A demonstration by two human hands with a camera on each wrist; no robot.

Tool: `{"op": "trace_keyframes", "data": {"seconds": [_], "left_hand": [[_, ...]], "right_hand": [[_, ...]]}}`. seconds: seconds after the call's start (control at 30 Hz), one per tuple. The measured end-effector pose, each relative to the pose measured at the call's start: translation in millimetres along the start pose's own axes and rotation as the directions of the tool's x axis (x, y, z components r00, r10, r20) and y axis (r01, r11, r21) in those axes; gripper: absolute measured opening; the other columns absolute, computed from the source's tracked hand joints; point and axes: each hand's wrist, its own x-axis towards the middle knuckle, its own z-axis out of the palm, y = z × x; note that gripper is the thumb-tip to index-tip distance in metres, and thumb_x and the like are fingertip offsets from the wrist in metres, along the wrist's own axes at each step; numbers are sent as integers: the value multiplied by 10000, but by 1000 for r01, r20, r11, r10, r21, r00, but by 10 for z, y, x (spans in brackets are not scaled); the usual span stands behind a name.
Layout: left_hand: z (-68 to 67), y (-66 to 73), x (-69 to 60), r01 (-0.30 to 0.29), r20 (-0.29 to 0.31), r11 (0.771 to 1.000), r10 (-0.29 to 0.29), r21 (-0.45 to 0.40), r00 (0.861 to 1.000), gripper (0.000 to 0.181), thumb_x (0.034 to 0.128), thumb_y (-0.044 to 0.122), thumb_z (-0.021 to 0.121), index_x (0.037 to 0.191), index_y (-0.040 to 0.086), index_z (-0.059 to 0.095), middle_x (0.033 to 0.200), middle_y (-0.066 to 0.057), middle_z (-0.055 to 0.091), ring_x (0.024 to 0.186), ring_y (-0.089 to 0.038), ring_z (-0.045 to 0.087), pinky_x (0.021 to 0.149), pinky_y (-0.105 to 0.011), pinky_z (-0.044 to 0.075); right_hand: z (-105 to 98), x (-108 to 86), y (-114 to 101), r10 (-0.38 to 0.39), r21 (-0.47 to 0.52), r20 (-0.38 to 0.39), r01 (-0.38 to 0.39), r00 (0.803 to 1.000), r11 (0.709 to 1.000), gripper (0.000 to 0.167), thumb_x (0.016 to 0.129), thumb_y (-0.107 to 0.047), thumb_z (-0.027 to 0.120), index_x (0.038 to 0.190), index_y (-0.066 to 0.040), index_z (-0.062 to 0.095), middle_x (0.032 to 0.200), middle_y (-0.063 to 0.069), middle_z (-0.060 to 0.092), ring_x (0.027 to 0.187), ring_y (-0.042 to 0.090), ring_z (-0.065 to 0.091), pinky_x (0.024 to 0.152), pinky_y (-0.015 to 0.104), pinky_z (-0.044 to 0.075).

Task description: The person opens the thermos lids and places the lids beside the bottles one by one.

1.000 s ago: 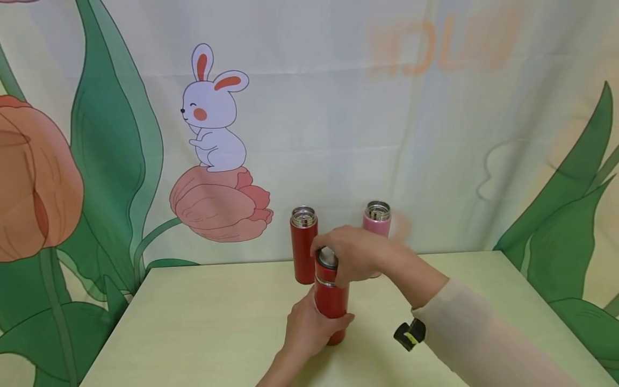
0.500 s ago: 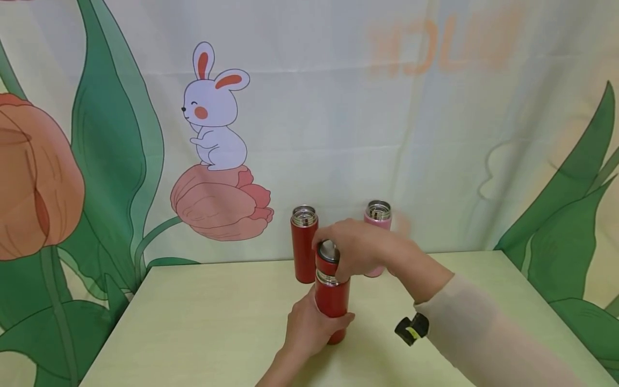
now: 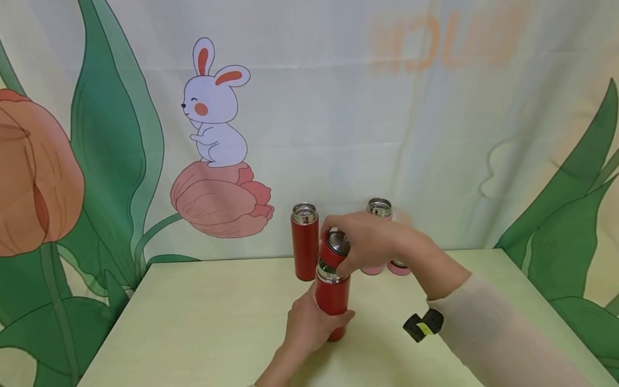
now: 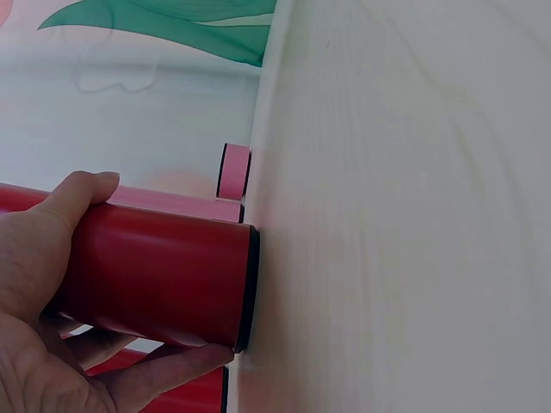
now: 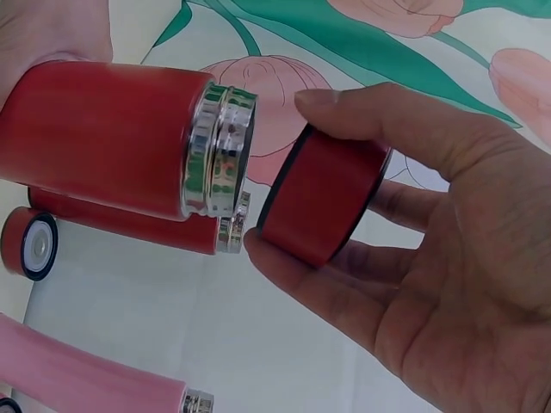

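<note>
My left hand [image 3: 309,322] grips a red thermos flask [image 3: 332,298] around its body; it stands upright on the table. In the left wrist view the flask's black base [image 4: 250,288] meets the tabletop. Between thumb and fingers my right hand [image 3: 369,239] holds a red lid [image 3: 336,248] with black rims. The lid is tilted above the flask's mouth. From the right wrist, a gap shows between the lid [image 5: 323,196] and the bare silver threaded neck [image 5: 219,151].
Behind stand an uncapped red flask [image 3: 305,247] and an uncapped pink flask [image 3: 379,208], partly hidden by my right hand. A pink lid [image 3: 398,267] lies beside the pink flask. Another red lid [image 5: 30,245] shows in the right wrist view. A printed curtain [image 3: 314,123] hangs behind the table [image 3: 208,317].
My right hand has lifted the red lid off the flask, moved it slightly up and right, and tilted it. The silver neck is now exposed. The left hand keeps its grip in place.
</note>
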Motion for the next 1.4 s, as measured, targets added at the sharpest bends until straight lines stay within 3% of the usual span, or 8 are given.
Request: {"op": "trace_keyframes", "data": {"seconds": [0.3,0.53,0.8,1.03,1.4], "left_hand": [[4,-12,-5,-27,-13,1000,27,16,1000,728,765,486,882,1343,236,517,1198,55,695,1099,-173,645,913,-477,553],[-5,-3,0,-13,6,1000,13,-9,1000,746,755,480,892,1352,244,512,1221,54,685,1133,-185,631,917,-487,561],[-11,3,-6,1,2,1000,-1,-7,1000,734,750,484,899,1338,262,520,1211,74,686,1124,-172,636,919,-472,567],[-11,-14,4,-14,-6,1000,14,5,1000,744,746,507,892,1338,253,520,1213,61,690,1118,-182,640,919,-469,559],[-1,-7,-3,-7,-15,1000,7,10,1000,743,736,502,904,1332,272,525,1205,79,692,1105,-164,644,921,-462,568]], "right_hand": [[34,-66,109,-10,61,-43,13,999,998,514,813,-288,872,1234,-235,584,1095,-26,690,1016,183,655,804,329,596],[78,-91,256,-4,143,-77,15,997,990,535,818,-328,871,1246,-230,566,1132,6,678,1009,193,666,793,335,602],[139,-117,457,-28,278,-131,64,991,958,549,815,-304,888,1244,-188,566,1156,73,678,1020,231,687,844,365,611],[207,-149,579,-51,364,-161,108,986,925,569,820,-289,887,1250,-134,548,1128,98,681,980,245,690,792,353,620],[375,-221,743,-43,461,-198,131,979,877,574,811,-246,891,1250,-161,532,1158,95,657,1000,261,685,845,365,613]]}}
